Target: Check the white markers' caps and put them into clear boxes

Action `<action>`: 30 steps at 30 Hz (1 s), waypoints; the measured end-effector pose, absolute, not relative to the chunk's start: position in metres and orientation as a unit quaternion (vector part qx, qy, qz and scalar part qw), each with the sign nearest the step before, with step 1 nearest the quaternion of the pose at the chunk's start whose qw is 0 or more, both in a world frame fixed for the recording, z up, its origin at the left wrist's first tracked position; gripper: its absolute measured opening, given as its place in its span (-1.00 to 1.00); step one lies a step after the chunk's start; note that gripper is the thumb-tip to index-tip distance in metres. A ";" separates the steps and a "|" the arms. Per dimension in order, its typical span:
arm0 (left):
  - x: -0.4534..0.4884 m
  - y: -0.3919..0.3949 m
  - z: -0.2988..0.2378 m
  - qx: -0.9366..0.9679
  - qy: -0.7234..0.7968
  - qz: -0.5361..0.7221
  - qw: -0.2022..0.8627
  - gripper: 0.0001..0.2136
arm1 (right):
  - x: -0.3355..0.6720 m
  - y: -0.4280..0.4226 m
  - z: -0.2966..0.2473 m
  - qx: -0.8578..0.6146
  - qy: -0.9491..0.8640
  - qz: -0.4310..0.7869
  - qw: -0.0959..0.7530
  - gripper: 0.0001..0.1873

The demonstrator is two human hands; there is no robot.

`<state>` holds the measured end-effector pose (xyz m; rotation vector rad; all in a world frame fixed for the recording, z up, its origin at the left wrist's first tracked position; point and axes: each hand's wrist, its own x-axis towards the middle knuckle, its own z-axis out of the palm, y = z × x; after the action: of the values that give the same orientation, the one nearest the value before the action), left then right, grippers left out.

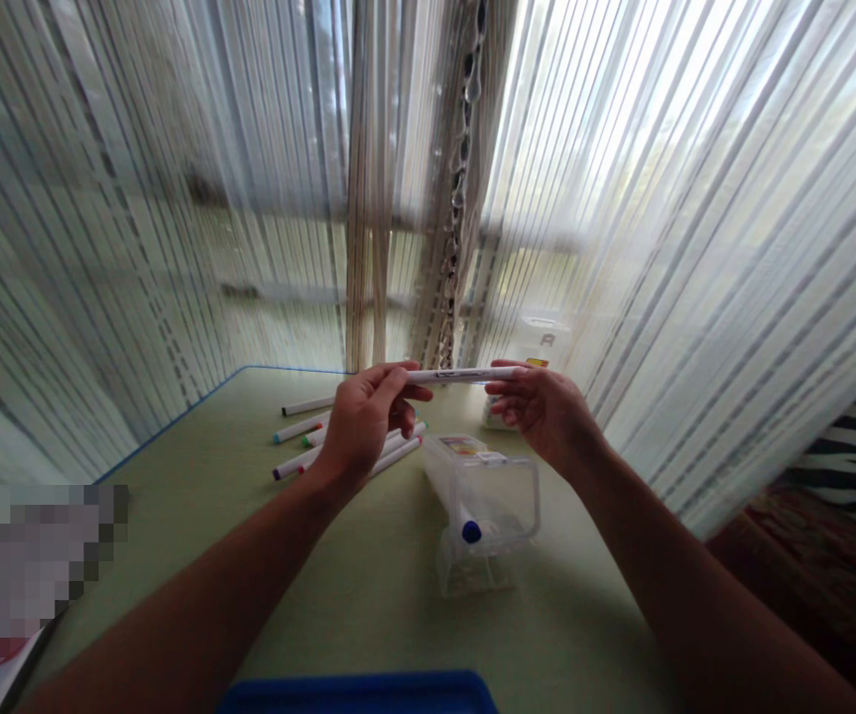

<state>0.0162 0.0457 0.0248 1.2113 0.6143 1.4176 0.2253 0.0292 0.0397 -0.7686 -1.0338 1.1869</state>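
A white marker pen (461, 375) is held level above the green table (368, 585), one end in each hand. My left hand (364, 416) is closed round its left end, and my right hand (543, 407) pinches its right end. Under the hands lies a clear plastic case (483, 501) on its side, with one blue-capped marker (470, 531) inside. Several more white markers (308, 436) with coloured caps lie loose on the table behind my left hand.
Sheer striped curtains (666, 248) hang close behind and to both sides of the table. A white container (539, 342) stands at the back right. A blue object (360, 692) sits at the near edge. A zebra-patterned fabric (855, 446) is at the right.
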 end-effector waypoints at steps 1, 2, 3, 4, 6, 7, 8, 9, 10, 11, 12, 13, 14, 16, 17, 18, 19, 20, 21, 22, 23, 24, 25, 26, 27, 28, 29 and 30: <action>0.016 0.046 0.024 0.522 0.264 0.599 0.546 -0.76 | 0.225 0.029 0.039 -0.339 -0.457 0.515 0.642 -0.81; 0.017 0.046 0.024 0.530 0.268 0.599 0.537 -0.76 | 0.225 0.030 0.039 -0.342 -0.460 0.509 0.642 -0.82; 0.017 0.046 0.024 0.536 0.270 0.599 0.530 -0.77 | 0.224 0.030 0.038 -0.345 -0.463 0.504 0.643 -0.82; 0.017 0.046 0.023 0.541 0.271 0.599 0.525 -0.77 | 0.224 0.030 0.038 -0.348 -0.466 0.499 0.643 -0.80; 0.017 0.047 0.022 0.546 0.272 0.597 0.521 -0.79 | 0.223 0.030 0.037 -0.352 -0.472 0.489 0.643 -0.74; 0.017 0.047 0.022 0.548 0.272 0.597 0.519 -0.80 | 0.223 0.030 0.037 -0.354 -0.475 0.484 0.644 -0.71; 0.017 0.048 0.021 0.550 0.273 0.596 0.518 -0.80 | 0.223 0.030 0.036 -0.356 -0.479 0.479 0.644 -0.69; 0.017 0.048 0.020 0.551 0.273 0.595 0.517 -0.80 | 0.222 0.030 0.036 -0.358 -0.484 0.474 0.642 -0.68; 0.017 0.049 0.020 0.553 0.274 0.595 0.515 -0.79 | 0.222 0.030 0.035 -0.360 -0.491 0.469 0.640 -0.67; 0.017 0.049 0.019 0.556 0.275 0.594 0.513 -0.78 | 0.222 0.030 0.035 -0.361 -0.498 0.464 0.638 -0.67; 0.017 0.049 0.019 0.558 0.275 0.592 0.512 -0.76 | 0.221 0.030 0.034 -0.363 -0.505 0.459 0.635 -0.67; 0.017 0.048 0.018 0.561 0.275 0.590 0.512 -0.74 | 0.221 0.030 0.033 -0.364 -0.512 0.453 0.633 -0.68; 0.017 0.048 0.018 0.563 0.274 0.588 0.513 -0.73 | 0.221 0.030 0.032 -0.365 -0.518 0.448 0.631 -0.68; 0.017 0.047 0.018 0.566 0.271 0.584 0.515 -0.70 | 0.221 0.030 0.031 -0.367 -0.526 0.440 0.629 -0.69; 0.018 0.047 0.018 0.566 0.271 0.583 0.516 -0.69 | 0.221 0.030 0.030 -0.367 -0.529 0.438 0.627 -0.70; 0.018 0.047 0.017 0.567 0.270 0.582 0.517 -0.68 | 0.220 0.030 0.030 -0.367 -0.532 0.437 0.626 -0.70; 0.018 0.047 0.017 0.568 0.271 0.581 0.516 -0.67 | 0.220 0.030 0.030 -0.366 -0.534 0.437 0.624 -0.70; 0.018 0.047 0.017 0.569 0.271 0.581 0.516 -0.67 | 0.220 0.029 0.030 -0.365 -0.535 0.438 0.623 -0.70; 0.018 0.047 0.017 0.569 0.271 0.580 0.515 -0.67 | 0.220 0.029 0.030 -0.364 -0.535 0.440 0.622 -0.70; 0.018 0.047 0.017 0.569 0.271 0.580 0.516 -0.67 | 0.220 0.029 0.031 -0.364 -0.534 0.444 0.621 -0.69; 0.018 0.047 0.018 0.568 0.270 0.580 0.517 -0.67 | 0.219 0.029 0.031 -0.364 -0.530 0.449 0.620 -0.69; 0.018 0.047 0.018 0.566 0.270 0.582 0.518 -0.67 | 0.219 0.029 0.032 -0.365 -0.525 0.454 0.620 -0.68; 0.017 0.047 0.019 0.563 0.270 0.584 0.519 -0.67 | 0.219 0.029 0.033 -0.367 -0.520 0.460 0.619 -0.67; 0.017 0.047 0.019 0.559 0.272 0.587 0.519 -0.67 | 0.219 0.029 0.033 -0.368 -0.514 0.465 0.620 -0.66; 0.017 0.047 0.020 0.556 0.273 0.590 0.518 -0.67 | 0.220 0.029 0.034 -0.368 -0.509 0.470 0.620 -0.65; 0.017 0.047 0.020 0.552 0.275 0.592 0.518 -0.67 | 0.220 0.029 0.034 -0.367 -0.505 0.474 0.621 -0.65; 0.017 0.047 0.021 0.550 0.276 0.594 0.518 -0.68 | 0.221 0.030 0.034 -0.366 -0.502 0.479 0.621 -0.65; 0.016 0.047 0.021 0.547 0.275 0.596 0.520 -0.68 | 0.221 0.030 0.034 -0.364 -0.500 0.483 0.621 -0.65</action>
<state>0.0164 0.0467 0.0207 1.3107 0.6595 1.4301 0.2211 0.0300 0.0345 -0.8364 -1.1484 1.1093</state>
